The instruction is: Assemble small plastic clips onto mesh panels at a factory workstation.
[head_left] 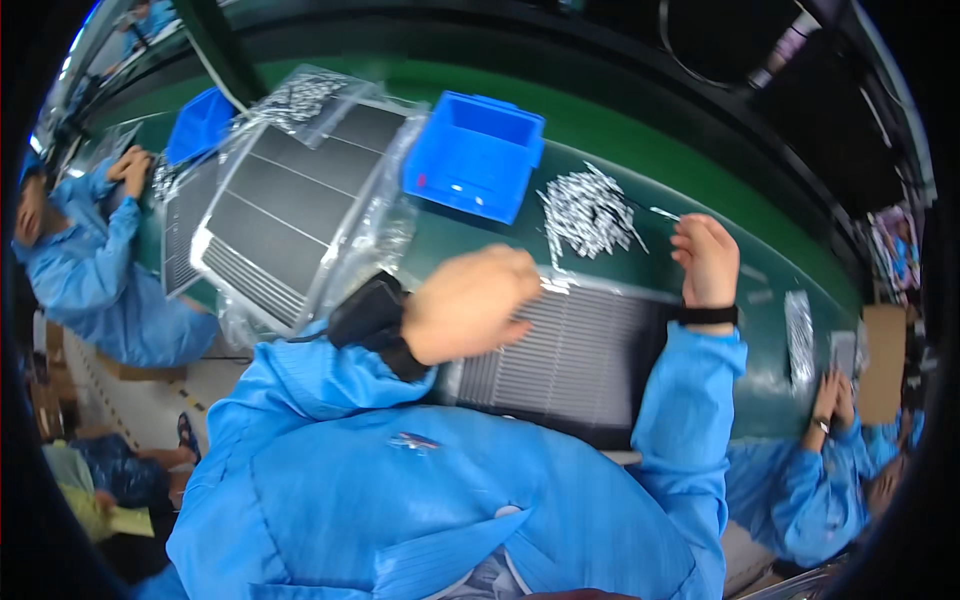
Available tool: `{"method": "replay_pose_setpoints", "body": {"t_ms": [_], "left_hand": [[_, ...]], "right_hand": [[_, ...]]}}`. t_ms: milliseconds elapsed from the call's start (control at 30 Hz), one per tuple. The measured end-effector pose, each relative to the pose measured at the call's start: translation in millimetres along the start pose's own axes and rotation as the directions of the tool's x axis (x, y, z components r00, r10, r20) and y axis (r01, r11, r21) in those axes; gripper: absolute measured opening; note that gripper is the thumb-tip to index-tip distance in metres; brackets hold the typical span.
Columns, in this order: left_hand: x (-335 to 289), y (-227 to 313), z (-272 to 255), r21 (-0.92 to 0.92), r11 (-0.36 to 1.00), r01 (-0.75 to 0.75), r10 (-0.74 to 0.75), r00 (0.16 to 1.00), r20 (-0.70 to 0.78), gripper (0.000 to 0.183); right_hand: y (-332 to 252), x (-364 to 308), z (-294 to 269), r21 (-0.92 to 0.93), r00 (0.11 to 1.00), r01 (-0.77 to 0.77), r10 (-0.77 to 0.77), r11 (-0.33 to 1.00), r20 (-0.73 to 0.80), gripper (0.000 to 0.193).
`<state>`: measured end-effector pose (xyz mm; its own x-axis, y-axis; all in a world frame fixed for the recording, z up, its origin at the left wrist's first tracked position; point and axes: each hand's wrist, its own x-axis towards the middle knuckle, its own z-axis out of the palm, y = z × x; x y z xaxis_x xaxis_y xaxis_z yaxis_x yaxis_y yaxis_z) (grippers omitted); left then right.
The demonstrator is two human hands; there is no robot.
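Observation:
In front of me lies a dark panel [560, 350] marked with rows of narrow parallel slats. My left hand [470, 300], with a black band at the wrist, is over its far left corner; motion smears the fingers, so what they hold cannot be made out. Beyond the panel's right side, my right hand [708, 255] is raised and closed in a pinch. A thin silver strip [662, 212] sticks out from its fingertips toward the left. Just left of that hand is a loose heap of similar silver strips [590, 212] on the green table.
A blue bin [474, 155] stands behind my left hand. Stacked dark panels [305, 180] in clear plastic lie to the left, a bag of strips [305, 97] on top. A plastic-wrapped packet [799, 340] is at right. Co-workers sit on the left [90, 270] and right [815, 490].

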<state>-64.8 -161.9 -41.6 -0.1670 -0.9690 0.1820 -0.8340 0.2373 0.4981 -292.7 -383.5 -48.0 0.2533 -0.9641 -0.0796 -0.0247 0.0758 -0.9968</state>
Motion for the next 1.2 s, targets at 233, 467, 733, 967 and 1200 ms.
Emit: {"method": "replay_pose_setpoints", "body": {"t_ms": [233, 467, 733, 967, 1200], "left_hand": [[-6, -5, 3, 0.162, 0.982, 0.102, -0.074, 0.983, -0.169, 0.054], [-4, -13, 3, 0.171, 0.971, 0.164, -0.174, 0.984, 0.045, 0.043], [-25, 53, -19, -0.318, 0.936, -0.154, 0.073, 0.965, -0.251, 0.026], [56, 72, 26, -0.615, 0.788, 0.022, -0.112, 0.988, -0.109, 0.042], [92, 83, 81, -0.559, 0.803, 0.206, -0.254, 0.967, -0.007, 0.072]], "right_hand": [[16, 21, -43, -0.795, 0.996, 0.026, -0.088, 0.606, -0.034, 0.05], [15, -78, -118, -0.863, 0.958, 0.178, -0.284, 0.474, 0.042, 0.104], [49, -150, -144, -0.297, 0.959, 0.196, -0.12, 0.935, 0.255, 0.061], [-3, -120, -223, -0.03, 0.997, 0.072, -0.071, 0.997, 0.031, 0.034], [58, -99, -291, -0.185, 0.943, -0.311, 0.279, 0.932, -0.18, 0.023]]}}
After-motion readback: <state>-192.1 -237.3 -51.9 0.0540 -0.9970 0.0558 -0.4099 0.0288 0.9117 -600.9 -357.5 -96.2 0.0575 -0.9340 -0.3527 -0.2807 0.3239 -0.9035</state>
